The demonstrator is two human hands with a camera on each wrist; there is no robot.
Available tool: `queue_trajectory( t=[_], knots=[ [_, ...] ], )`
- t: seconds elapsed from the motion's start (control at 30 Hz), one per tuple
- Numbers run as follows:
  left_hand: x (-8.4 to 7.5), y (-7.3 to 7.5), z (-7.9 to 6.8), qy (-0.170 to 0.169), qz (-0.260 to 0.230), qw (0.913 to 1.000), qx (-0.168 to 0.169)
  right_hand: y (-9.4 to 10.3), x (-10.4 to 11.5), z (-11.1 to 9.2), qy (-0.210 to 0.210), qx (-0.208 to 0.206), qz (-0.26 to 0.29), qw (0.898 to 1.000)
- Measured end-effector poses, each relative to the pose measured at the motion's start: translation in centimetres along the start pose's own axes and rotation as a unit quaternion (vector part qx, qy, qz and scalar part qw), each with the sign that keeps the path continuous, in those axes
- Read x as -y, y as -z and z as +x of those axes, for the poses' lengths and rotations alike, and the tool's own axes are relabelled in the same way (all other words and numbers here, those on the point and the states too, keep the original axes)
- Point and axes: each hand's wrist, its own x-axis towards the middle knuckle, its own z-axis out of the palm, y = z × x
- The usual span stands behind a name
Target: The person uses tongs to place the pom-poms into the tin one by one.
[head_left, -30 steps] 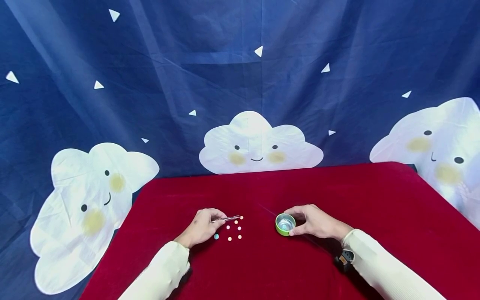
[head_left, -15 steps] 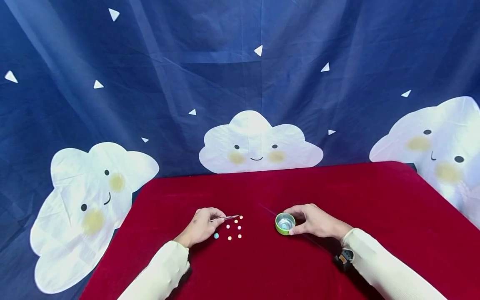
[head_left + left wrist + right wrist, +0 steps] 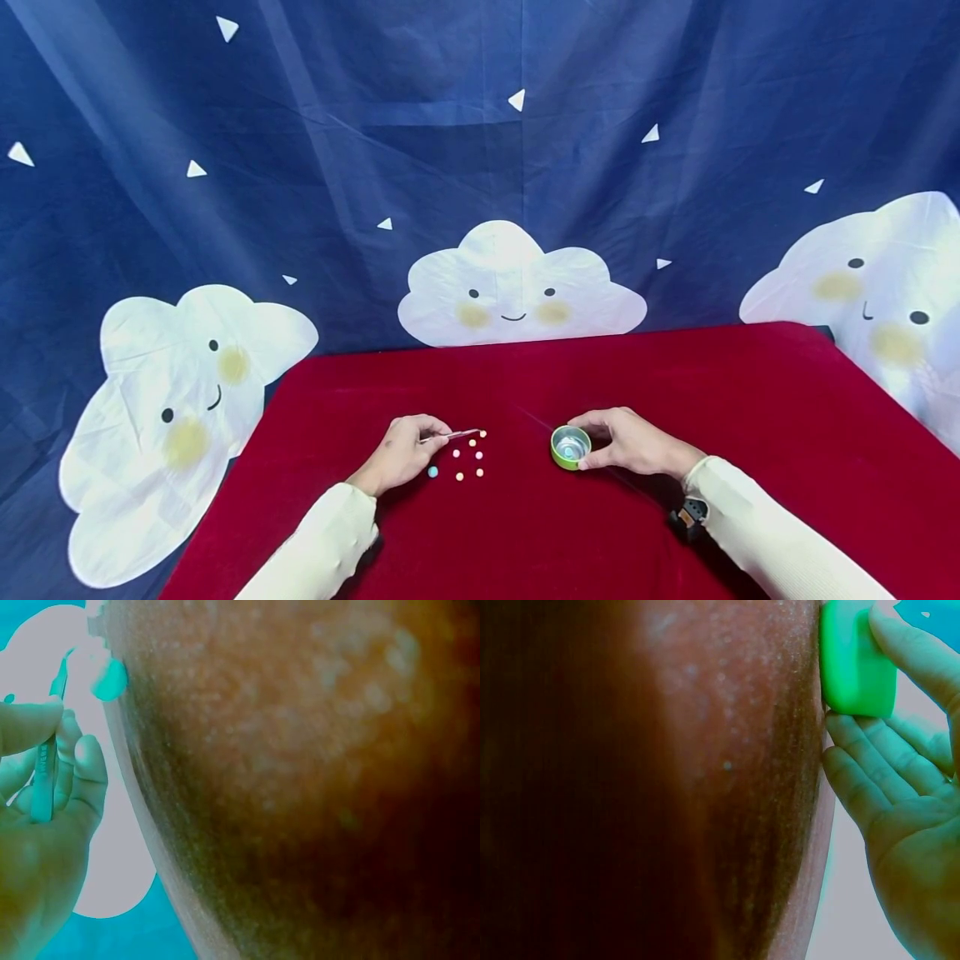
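Observation:
My left hand [image 3: 405,450] pinches slim metal tweezers [image 3: 459,434] between thumb and fingers. Their tips lie at a small pale-orange ball [image 3: 483,433]; whether they grip it is too small to tell. Several more little balls, pink, yellow and a larger blue ball [image 3: 432,472], are spread on the cloth just below. With thumb and fingers on opposite sides, my right hand [image 3: 633,446] holds a small round green tin [image 3: 558,459] standing upright. Something light blue shows inside on its silvery bottom. In the right wrist view, the tin's green wall [image 3: 859,667] sits against the thumb and fingers.
A dark red cloth [image 3: 525,533] covers the table. Behind its far edge hangs a blue curtain [image 3: 450,167] with white clouds and triangles. A dark band [image 3: 688,517] is at the right wrist. Cloth surface fills much of both wrist views.
The tweezers' two arms look closer together than a second ago, their tips still at the same ball. Both hands and the tin keep their places.

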Motion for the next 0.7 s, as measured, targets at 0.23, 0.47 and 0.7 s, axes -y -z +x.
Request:
queue_trajectory(
  t=[0.23,0.47,0.7],
  knots=[
    [-0.4,-0.1,0.0,-0.013,-0.015,0.9998,0.003,0.0,0.1,0.0,0.006,-0.002,-0.004,1.0],
    [-1.4,-0.2,0.0,-0.024,-0.022,0.9995,0.005,0.1,0.1,-0.1,0.001,0.001,0.001,1.0],
    [-2.0,-0.4,0.1,-0.018,-0.068,0.9968,0.038,0.1,0.0,0.0,-0.001,0.002,0.003,1.0]
  ],
)
